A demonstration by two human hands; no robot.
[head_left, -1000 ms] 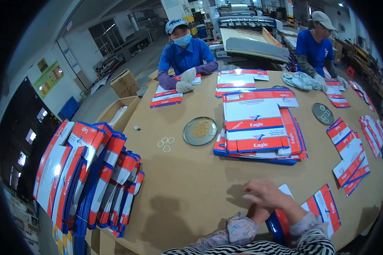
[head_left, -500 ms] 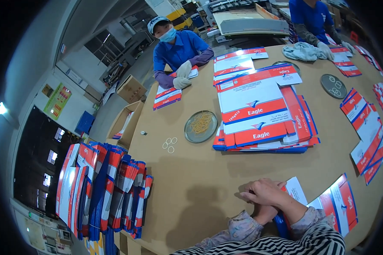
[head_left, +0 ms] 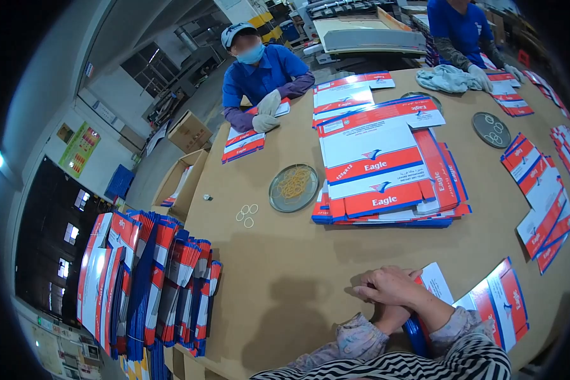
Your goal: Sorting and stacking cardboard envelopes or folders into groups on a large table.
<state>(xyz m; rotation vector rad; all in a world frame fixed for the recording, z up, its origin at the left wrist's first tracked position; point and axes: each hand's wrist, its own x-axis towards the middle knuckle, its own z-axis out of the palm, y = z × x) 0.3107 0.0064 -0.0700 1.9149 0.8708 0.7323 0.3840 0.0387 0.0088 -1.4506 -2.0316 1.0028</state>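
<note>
Both my hands rest crossed at the near edge of the table. My right hand lies on top, its fingers loosely bent and reaching left, with nothing in them. Beneath it, my left hand is mostly covered, and its fingers are hidden. Under and beside my hands is a stack of flat printed cartons, white and red with blue edges. Another flat carton lies just to the right. Beyond my hands stands a large pile of flat cartons.
A round dish holds yellowish rubber bands; several pale bands lie left of it. Tall carton stacks stand at the left edge. Across the table, a gloved person rests on cartons; another person stands at far right near a cloth.
The whole view has shifted slightly, with things appearing a little further left. My hands stay crossed in the same place, and the cartons have not moved on the table.
</note>
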